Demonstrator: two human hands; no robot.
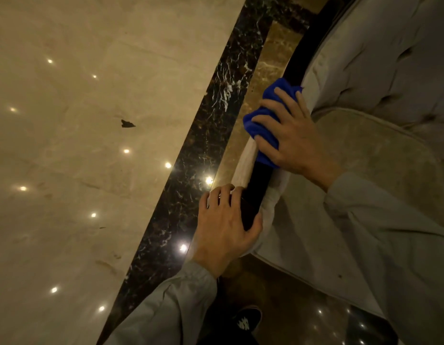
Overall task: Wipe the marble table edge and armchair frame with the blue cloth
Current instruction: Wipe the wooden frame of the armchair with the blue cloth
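My right hand point(290, 135) presses the bunched blue cloth point(263, 125) around the dark, curved armchair frame point(298, 61), about midway along the armrest. My left hand point(226, 225) grips the front end of that same dark frame point(253, 195), fingers wrapped over it and thumb on the inner side. The marble table point(91, 120) fills the left, beige with a dark veined edge band point(216, 113) that runs diagonally beside the armrest.
The armchair's grey tufted back point(390, 58) and seat cushion point(365, 150) lie to the right. A small dark chip point(127, 123) marks the tabletop. Glossy brown floor point(278, 41) shows between table and chair, and a black shoe point(248, 319) stands below.
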